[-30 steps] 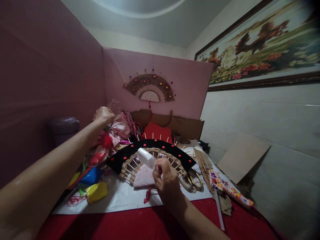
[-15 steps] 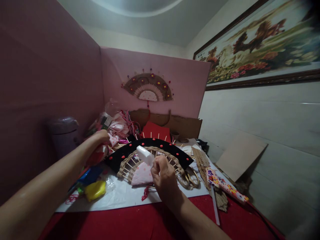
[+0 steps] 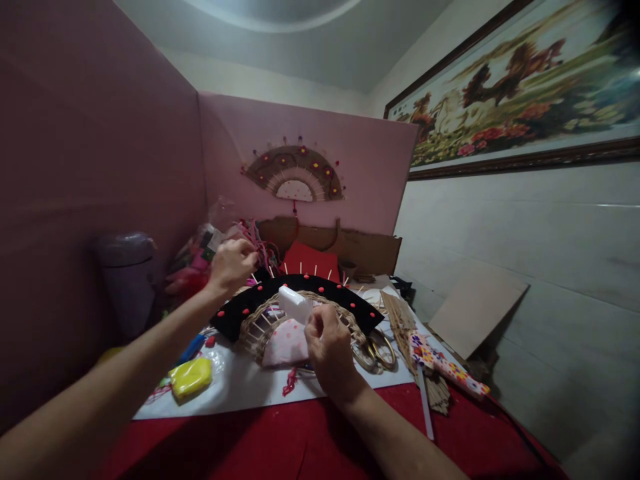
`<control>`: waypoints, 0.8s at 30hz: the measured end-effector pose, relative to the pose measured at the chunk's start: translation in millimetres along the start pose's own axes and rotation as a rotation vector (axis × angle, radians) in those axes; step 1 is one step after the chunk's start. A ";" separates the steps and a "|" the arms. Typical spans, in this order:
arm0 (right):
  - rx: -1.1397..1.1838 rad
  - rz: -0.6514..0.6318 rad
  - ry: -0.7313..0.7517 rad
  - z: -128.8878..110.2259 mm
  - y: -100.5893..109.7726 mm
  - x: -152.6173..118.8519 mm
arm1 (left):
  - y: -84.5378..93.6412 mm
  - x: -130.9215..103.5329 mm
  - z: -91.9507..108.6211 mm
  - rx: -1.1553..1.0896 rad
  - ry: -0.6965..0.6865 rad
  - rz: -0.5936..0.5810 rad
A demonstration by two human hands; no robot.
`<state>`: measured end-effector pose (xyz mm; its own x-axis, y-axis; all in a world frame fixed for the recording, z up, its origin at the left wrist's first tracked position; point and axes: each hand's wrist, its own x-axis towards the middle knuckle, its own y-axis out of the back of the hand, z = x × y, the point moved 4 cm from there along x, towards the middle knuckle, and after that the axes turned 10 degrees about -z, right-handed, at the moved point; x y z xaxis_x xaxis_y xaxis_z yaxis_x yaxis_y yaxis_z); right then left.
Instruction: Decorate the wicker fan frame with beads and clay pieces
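Note:
A white packet [image 3: 295, 304], glossy like plastic, is pinched in my right hand [image 3: 331, 347] above the fan's lower part. The handmade fan [image 3: 300, 287] lies on white paper, with a black band dotted with red pieces, woven cord, thin sticks and a spotted cloth half-circle [image 3: 287, 345]. Over the fan's left upper edge, my left hand [image 3: 233, 267] has its fingers curled together beside the pile of materials. What those fingers hold, if anything, is too small to make out. A pink-red tassel [image 3: 289, 381] hangs below the fan.
A yellow packet [image 3: 191, 380] lies at the left, near a blue one [image 3: 191, 350]. Gold-handled scissors [image 3: 383, 352], corrugated cardboard strips [image 3: 397, 320] and a flower-patterned glue gun [image 3: 447, 367] are at the right. A finished fan [image 3: 295, 175] hangs on the pink panel behind.
My left hand has moved right from the left-hand pile to above the fan's left edge, and the pale spotted cloth near it no longer shows. My right hand keeps the white packet, nearly still.

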<state>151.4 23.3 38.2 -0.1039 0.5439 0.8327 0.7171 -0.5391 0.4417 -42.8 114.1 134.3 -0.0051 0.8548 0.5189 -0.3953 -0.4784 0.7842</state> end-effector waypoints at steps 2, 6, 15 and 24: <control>0.004 0.025 -0.024 1.9 1.1 1.1 | -8.0 -28.8 32.1 -0.270 -0.121 -0.027; 0.006 0.026 -0.042 1.4 2.3 1.6 | -22.3 -91.1 74.2 -0.586 -0.291 -0.087; -0.030 -0.093 0.041 -7.9 -3.3 -3.9 | -44.8 -120.9 63.1 -0.368 -0.171 -0.105; -0.067 -0.186 0.102 -9.4 -8.1 -6.7 | -52.3 -125.1 50.3 -0.410 -0.272 -0.094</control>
<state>139.8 18.0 32.1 -0.3015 0.5723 0.7626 0.6319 -0.4789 0.6093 24.7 22.1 45.5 0.2661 0.7809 0.5651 -0.7112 -0.2367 0.6620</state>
